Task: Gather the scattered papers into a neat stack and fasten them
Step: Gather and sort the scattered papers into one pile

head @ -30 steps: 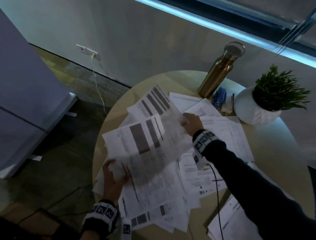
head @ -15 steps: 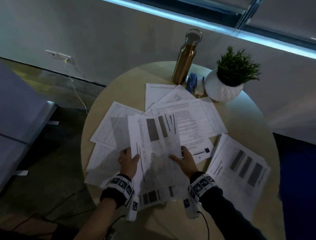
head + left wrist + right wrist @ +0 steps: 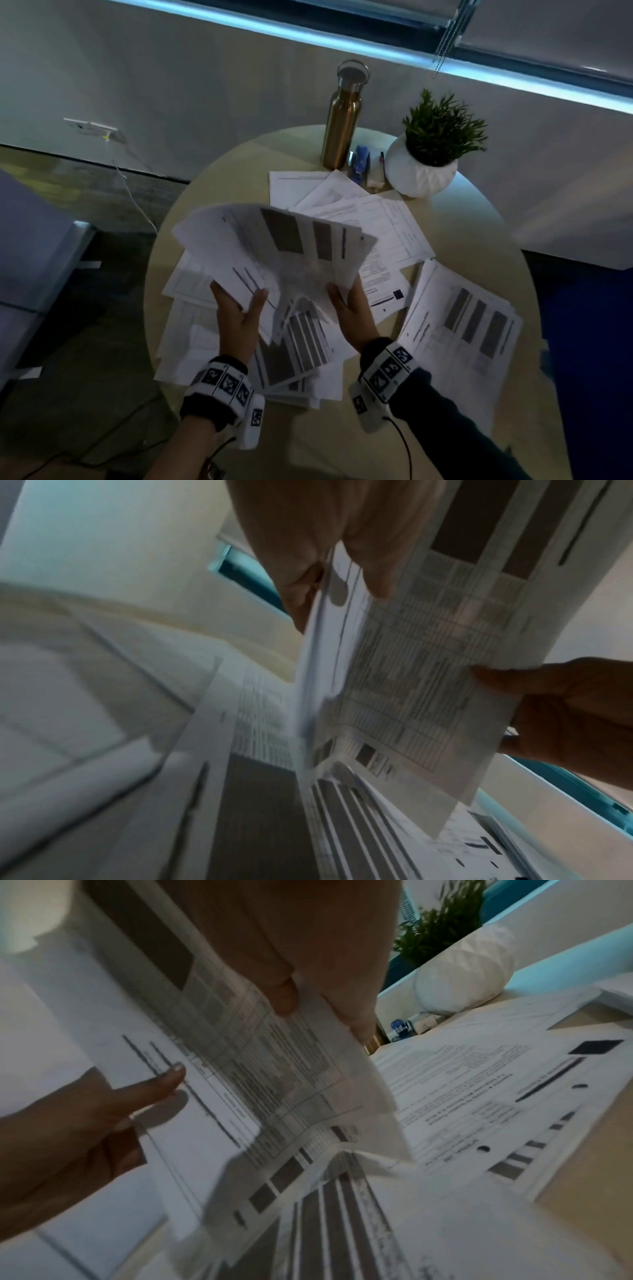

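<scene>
A loose bundle of printed sheets (image 3: 274, 253) is lifted off the round table (image 3: 479, 240), fanned and tilted toward me. My left hand (image 3: 239, 308) pinches its lower left edge, thumb on top (image 3: 369, 561). My right hand (image 3: 349, 305) grips the lower right edge, fingers curled over the paper (image 3: 308, 969). The same bundle (image 3: 411, 683) fills both wrist views (image 3: 246, 1047). More papers (image 3: 298, 349) lie under the hands, a pile (image 3: 462, 329) sits at the right, and others (image 3: 376, 212) lie farther back. A blue stapler (image 3: 359, 164) stands behind them.
A gold metal bottle (image 3: 342, 120) and a white pot with a green plant (image 3: 424, 171) stand at the table's far edge beside the stapler. A wall with a socket and a cable (image 3: 130, 185) runs behind, and dark floor lies to the left.
The bundle lay near the table under both hands half a second ago; now both hands have raised it and it fans out. A second ago the right hand was reaching far back for sheets.
</scene>
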### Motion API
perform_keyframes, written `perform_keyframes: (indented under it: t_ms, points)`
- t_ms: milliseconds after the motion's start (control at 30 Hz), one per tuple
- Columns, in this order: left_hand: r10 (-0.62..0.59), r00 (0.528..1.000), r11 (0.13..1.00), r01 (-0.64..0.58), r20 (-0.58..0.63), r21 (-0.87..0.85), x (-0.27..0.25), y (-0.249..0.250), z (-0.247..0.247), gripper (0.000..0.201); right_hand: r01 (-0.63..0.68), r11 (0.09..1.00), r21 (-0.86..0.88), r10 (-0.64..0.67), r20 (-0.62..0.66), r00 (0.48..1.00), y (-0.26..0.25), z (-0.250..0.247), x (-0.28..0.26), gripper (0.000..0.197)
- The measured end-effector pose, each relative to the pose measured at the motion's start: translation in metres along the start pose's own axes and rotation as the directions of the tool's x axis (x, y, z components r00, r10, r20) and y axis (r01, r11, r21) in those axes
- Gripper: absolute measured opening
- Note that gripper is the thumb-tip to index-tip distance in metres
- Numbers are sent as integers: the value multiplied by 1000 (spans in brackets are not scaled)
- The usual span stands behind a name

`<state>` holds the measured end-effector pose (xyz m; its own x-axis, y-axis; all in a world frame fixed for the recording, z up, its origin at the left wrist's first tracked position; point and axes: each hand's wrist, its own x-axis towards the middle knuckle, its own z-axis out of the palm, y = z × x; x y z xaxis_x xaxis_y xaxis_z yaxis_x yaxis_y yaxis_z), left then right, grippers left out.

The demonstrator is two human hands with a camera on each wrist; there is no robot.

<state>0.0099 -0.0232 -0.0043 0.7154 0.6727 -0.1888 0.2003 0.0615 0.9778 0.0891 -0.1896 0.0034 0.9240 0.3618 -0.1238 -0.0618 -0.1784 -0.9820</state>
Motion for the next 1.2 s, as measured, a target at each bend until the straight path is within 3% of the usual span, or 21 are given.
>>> perform_keyframes:
  t_ms: [100, 200, 267, 333, 367, 433, 533, 633, 700, 767, 833, 967, 1033, 1100, 1200]
  points:
    - [-25, 999, 999, 26, -38, 28, 10, -11, -9, 65, -17, 998, -56, 20, 49, 999, -8, -14, 22, 25]
    - [-130, 990, 989, 133, -54, 59, 16, -21, -22, 55, -103, 967, -234, 57, -196, 979, 10, -42, 59, 24]
    - [-195, 979, 977, 199, -58, 77, 17, -33, -29, 52, -366, 821, -438, 233, -327, 916, 31, -64, 84, 51]
    - [-242, 969, 960, 247, -58, 132, 18, -46, -35, 51, -565, 567, -599, 428, -372, 824, 44, -78, 99, 92]
    - [-271, 960, 948, 279, -71, 156, 19, -54, -38, 50, -579, 469, -667, 450, -384, 807, 46, -82, 104, 105]
    - [-312, 944, 930, 326, -106, 171, 22, -67, -43, 50, -575, 405, -711, 452, -391, 802, 52, -83, 111, 117]
    - [-347, 926, 905, 372, -147, 207, 24, -77, -46, 52, -598, 468, -650, 515, -349, 783, 58, -82, 123, 108]
    - [-341, 929, 899, 367, -145, 239, 25, -78, -46, 50, -460, 487, -743, 469, -222, 855, 55, -85, 128, 53]
    - [-341, 929, 900, 367, -142, 238, 25, -74, -45, 49, -407, 496, -767, 388, -224, 894, 50, -86, 127, 35]
    - [-340, 930, 903, 364, -137, 228, 25, -71, -45, 48, -373, 525, -765, 255, -276, 927, 44, -89, 122, 35]
    - [-345, 930, 902, 367, -128, 229, 26, -72, -46, 45, -336, 631, -699, 83, -369, 926, 37, -96, 116, 37]
    - [-329, 936, 903, 350, -122, 250, 26, -75, -47, 42, -186, 918, -350, -63, -593, 802, 11, -118, 97, 33]
    - [-326, 937, 902, 349, -129, 255, 26, -73, -45, 43, -72, 987, -145, -34, -624, 781, -3, -124, 85, 26]
    - [-305, 943, 911, 329, -130, 249, 28, -72, -44, 43, -17, 998, 58, 46, -551, 833, -15, -118, 73, 22]
    - [-269, 960, 944, 279, -82, 174, 28, -64, -38, 45, -137, 988, 71, 153, -361, 920, -16, -87, 59, 25]
